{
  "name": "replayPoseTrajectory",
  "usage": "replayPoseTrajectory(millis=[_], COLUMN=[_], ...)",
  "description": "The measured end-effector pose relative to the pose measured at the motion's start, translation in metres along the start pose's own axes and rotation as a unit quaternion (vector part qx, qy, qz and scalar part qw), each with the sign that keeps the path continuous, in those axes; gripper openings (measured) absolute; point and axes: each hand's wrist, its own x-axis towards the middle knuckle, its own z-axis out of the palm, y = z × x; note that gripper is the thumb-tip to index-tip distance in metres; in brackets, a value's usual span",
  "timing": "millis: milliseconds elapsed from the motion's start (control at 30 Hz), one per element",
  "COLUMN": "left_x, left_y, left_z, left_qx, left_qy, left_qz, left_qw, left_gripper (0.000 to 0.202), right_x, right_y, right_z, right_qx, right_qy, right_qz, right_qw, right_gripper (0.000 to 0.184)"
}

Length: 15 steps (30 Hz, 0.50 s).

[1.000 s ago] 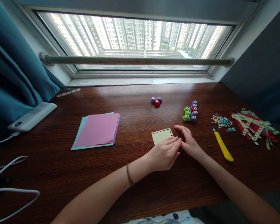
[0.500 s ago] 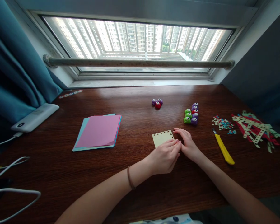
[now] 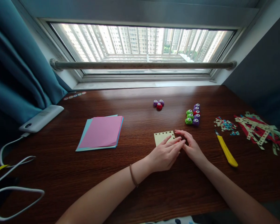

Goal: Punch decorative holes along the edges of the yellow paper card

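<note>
A small pale yellow paper (image 3: 160, 138) with star-shaped holes along its far edge and near its right corner lies under my hands. Across its near part reaches my left hand (image 3: 166, 154), fingers stretched out and somewhat spread, their tips meeting my right hand. My right hand (image 3: 191, 147) curves in at the paper's right edge, its thumb side covered by the left fingers. Whatever lies between the hands is hidden. Beyond them sit small eye-topped craft punches: a purple and red cluster (image 3: 159, 106) and a longer group with green ones (image 3: 189, 116).
A stack of coloured paper (image 3: 101, 132) lies on the left of the wooden table. To the right are a yellow utility knife (image 3: 226, 151), its tip exposed, tiny paper confetti (image 3: 225, 124) and punched paper strips (image 3: 261, 130). A white power bank (image 3: 42, 117) with cables is far left.
My left hand has opened out, its index finger lifting apart from the others over the paper. My right hand stays at the paper's edge. The whole view has shifted slightly.
</note>
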Motion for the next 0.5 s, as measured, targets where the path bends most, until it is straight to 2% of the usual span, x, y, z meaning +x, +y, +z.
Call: replayPoseTrajectory(millis=[133,200,300,400,500], left_x=[-0.001,-0.001,-0.002,-0.003,-0.003], left_y=[-0.002,-0.004,-0.008,-0.009,-0.009], left_z=[0.000,0.003,0.008,0.011,0.012], left_qx=[0.011,0.010,0.002,-0.001,-0.003], left_qy=[0.034,0.030,-0.008,-0.036,-0.039], left_qz=[-0.058,-0.108,-0.162,-0.176,-0.175], left_qw=[0.998,0.994,0.987,0.984,0.984], left_gripper=[0.054,0.058,0.064,0.065,0.066], right_x=[0.003,0.005,0.007,0.008,0.010], right_y=[-0.009,-0.014,-0.019,-0.018,-0.014], right_z=[-0.009,-0.017,-0.028,-0.036,-0.043], right_qx=[0.038,0.011,-0.062,-0.104,-0.109], right_qy=[-0.008,-0.053,-0.121,-0.138,-0.130], right_qz=[0.029,0.024,0.007,-0.008,-0.001], right_qw=[0.999,0.998,0.991,0.985,0.985], right_gripper=[0.032,0.031,0.031,0.026,0.021])
